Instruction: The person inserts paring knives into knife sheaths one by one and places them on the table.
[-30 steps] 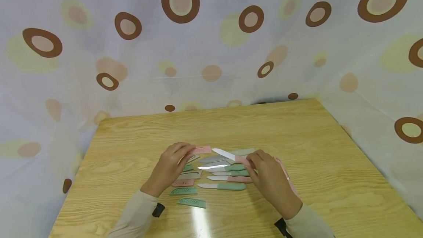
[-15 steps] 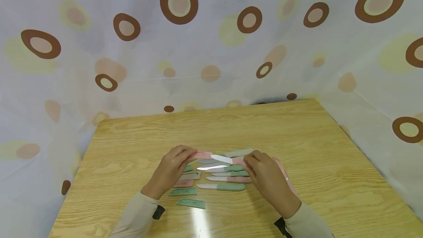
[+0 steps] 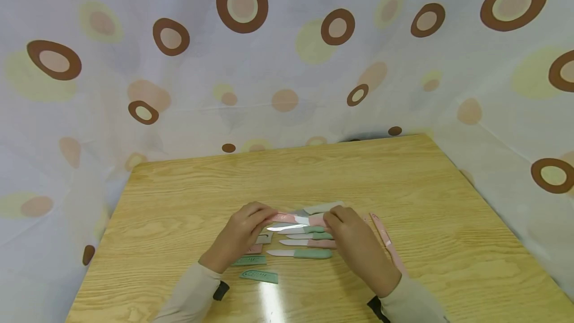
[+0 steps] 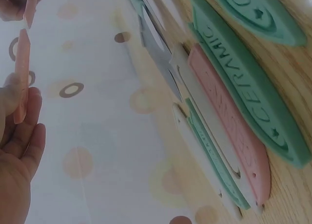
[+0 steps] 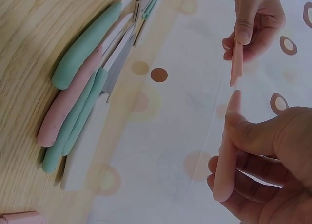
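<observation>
Above the row of knives, my left hand (image 3: pixel 242 236) pinches a pink knife sheath (image 3: pixel 283 217) between thumb and fingers. My right hand (image 3: pixel 356 243) grips a pink-handled knife (image 3: pixel 317 220) by its handle. The white blade points left into the sheath's mouth, and only a short stretch of it shows between sheath and handle. In the left wrist view the sheath (image 4: pixel 22 73) lies against the fingers. The right wrist view shows the pink handle (image 5: pixel 225 170) held between thumb and curled fingers.
Several bare knives, among them a green-handled knife (image 3: pixel 314 253) and a white-handled knife (image 3: pixel 323 208), lie on the wooden table (image 3: pixel 188 183). Loose sheaths, including a green sheath (image 3: pixel 260 276), lie at left. A long pink piece, seemingly a sheathed knife (image 3: pixel 385 238), lies beside my right hand.
The sheath and the knife have come together: the blade, earlier apart from the sheath, has slid mostly inside it. My left hand has moved right and slightly nearer.
</observation>
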### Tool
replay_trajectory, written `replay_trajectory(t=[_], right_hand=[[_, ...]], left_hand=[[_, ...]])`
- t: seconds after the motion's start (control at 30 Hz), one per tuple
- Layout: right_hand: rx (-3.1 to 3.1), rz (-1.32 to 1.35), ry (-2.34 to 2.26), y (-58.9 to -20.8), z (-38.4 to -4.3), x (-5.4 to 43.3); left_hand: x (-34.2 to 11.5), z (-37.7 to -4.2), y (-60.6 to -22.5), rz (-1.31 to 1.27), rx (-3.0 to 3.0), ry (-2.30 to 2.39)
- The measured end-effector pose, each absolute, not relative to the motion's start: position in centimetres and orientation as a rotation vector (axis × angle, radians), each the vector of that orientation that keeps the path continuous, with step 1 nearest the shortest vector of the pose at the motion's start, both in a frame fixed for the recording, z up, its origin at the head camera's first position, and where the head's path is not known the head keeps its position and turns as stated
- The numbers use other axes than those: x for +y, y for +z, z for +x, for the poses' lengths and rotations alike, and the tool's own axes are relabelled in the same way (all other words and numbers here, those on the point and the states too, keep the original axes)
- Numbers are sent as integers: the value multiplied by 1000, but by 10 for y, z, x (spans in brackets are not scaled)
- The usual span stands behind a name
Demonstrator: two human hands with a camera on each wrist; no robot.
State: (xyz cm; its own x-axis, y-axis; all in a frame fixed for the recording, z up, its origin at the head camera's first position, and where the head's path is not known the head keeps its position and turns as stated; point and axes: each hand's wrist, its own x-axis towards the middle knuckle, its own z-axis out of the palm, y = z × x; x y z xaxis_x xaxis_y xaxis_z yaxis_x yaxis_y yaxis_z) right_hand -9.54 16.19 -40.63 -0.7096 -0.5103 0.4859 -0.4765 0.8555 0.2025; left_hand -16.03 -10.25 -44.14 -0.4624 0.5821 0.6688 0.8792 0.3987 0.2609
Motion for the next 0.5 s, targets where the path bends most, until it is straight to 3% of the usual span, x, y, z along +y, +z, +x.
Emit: replay_trajectory(t=[0.07, 0.5], right_hand=[[-2530, 742, 247, -404, -100, 153], [-2576, 725, 301, -408, -102, 148]], left_hand=[[-99, -161, -441, -1271, -2170, -827], [-92, -160, -438, -1317, -2193, -831]])
